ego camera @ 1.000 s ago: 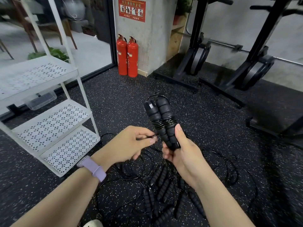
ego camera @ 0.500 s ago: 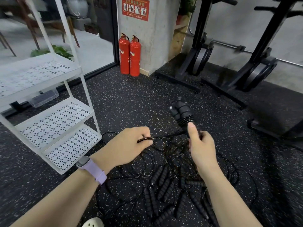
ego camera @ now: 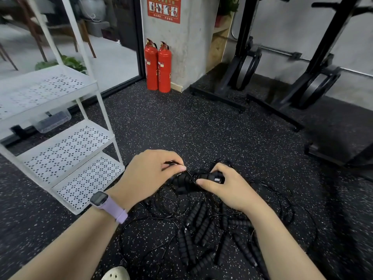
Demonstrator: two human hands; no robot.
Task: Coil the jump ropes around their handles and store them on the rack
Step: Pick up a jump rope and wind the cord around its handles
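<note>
The right hand (ego camera: pixel 228 188) curls its fingers around a pair of black foam handles (ego camera: pixel 203 177), now tipped flat and low between the two hands, where a second ago they stood upright with their free ends high. The left hand (ego camera: pixel 150 174) pinches the thin black cord (ego camera: pixel 171 163) between thumb and fingertips, close against the handles; half a second ago that cord ran taut across a clear gap between the hands, and the gap has closed. Turns of cord sit around the middle of the pair. This probably means another wrap is being laid on, so the coiling is under way but not finished: loose cord trails from the bundle to the floor (ego camera: pixel 201 128).

Below the hands, the other jump ropes (ego camera: pixel 201 225) lie tangled on the floor, handles and cords uncoiled. The white rack (ego camera: pixel 66 150) stands to the left, its perforated shelves holding no ropes yet.
</note>
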